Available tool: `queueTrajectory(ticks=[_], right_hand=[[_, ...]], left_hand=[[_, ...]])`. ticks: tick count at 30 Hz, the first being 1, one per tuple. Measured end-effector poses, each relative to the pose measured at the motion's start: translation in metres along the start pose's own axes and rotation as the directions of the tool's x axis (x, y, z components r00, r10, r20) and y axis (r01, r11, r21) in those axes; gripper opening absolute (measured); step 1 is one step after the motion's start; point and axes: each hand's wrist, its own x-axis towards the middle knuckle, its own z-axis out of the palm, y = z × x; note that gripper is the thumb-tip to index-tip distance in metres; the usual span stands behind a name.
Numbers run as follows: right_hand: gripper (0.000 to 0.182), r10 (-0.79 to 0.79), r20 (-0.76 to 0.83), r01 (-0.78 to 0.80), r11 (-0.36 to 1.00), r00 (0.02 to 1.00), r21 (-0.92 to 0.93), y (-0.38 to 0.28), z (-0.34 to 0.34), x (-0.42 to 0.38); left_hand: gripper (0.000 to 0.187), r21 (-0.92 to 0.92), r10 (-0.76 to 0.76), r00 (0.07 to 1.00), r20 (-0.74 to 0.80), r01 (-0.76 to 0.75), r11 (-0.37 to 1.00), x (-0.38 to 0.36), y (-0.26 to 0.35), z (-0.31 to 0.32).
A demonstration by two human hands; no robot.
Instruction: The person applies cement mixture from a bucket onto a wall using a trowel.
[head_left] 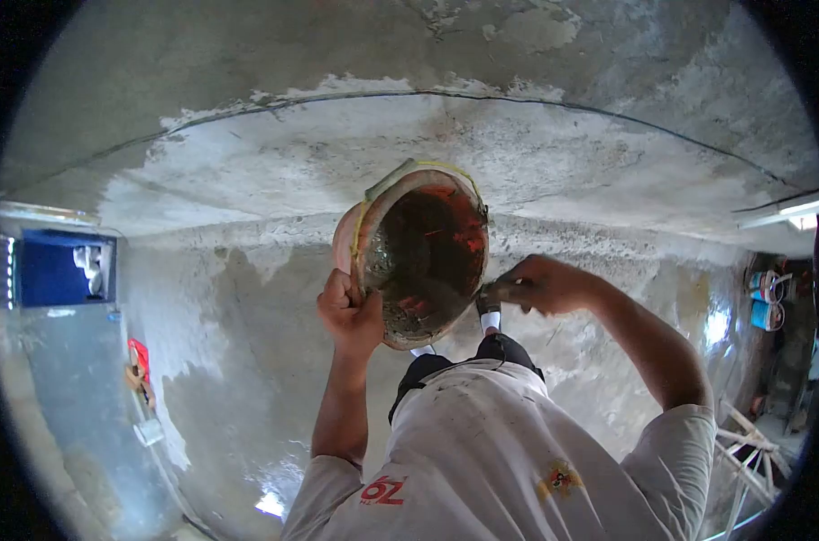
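A round bucket (418,261) with a reddish inside, smeared with wet grey mortar, is tilted so its mouth faces the camera. My left hand (351,311) grips its left rim, fingers wrapped round the edge. Just off the lower right side of the bucket is my right hand (540,285), its fingers bent; what they hold, if anything, is too dark and small to name. A yellowish handle or cord runs along the bucket's upper rim.
Ahead stands a patchy grey plastered wall (337,162) with a dark cable across it. Blue buckets (768,315) and a wooden frame (748,451) are at the right. At the left are a blue opening (58,268), a red item (139,361) and a white container (148,432).
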Motion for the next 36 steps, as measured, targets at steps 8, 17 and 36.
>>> queueTrajectory(ticks=[8, 17, 36], right_hand=[[0.027, -0.158, -0.07, 0.108, 0.879, 0.985, -0.464, 0.014, 0.007, 0.021], [0.035, -0.018, 0.116, -0.054, 0.807, 0.993, 0.589, 0.027, 0.048, 0.044], [0.058, -0.353, -0.25, 0.314, 0.136, 0.901, 0.94, 0.1, 0.004, -0.035]], left_hand=[[0.035, 0.045, 0.082, 0.991, 0.103, -0.087, 0.995, 0.0, 0.012, 0.012], [0.035, 0.14, 0.146, 0.973, 0.176, -0.172, 0.975, -0.002, 0.009, 0.027], [0.037, -0.238, -0.227, 0.946, -0.233, 0.171, 0.956, 0.001, -0.002, 0.038]])
